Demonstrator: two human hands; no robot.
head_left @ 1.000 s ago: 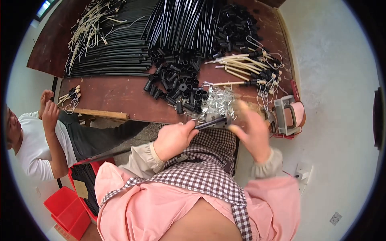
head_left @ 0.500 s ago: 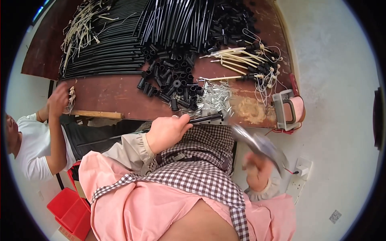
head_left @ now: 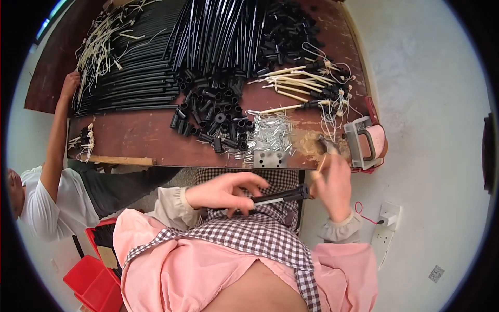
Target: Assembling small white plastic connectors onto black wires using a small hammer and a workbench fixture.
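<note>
This side of the block [head_left: 270,159], my left hand [head_left: 220,192] spreads at the tube [head_left: 280,197], grip unclear; right of the block, my right hand [head_left: 335,183] grasps the hammer [head_left: 326,144]. I'd steady the tube firmly.

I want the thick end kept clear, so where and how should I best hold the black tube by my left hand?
Pinch the black tube by its slimmer length, probably from the left: it lies nearly level, its thicker end pointing right.

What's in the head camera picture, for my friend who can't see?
A person's left hand touches a slim black tube; the right hand is at a dark metal tool. Silver metal pins lie on a reddish-brown table.
</note>
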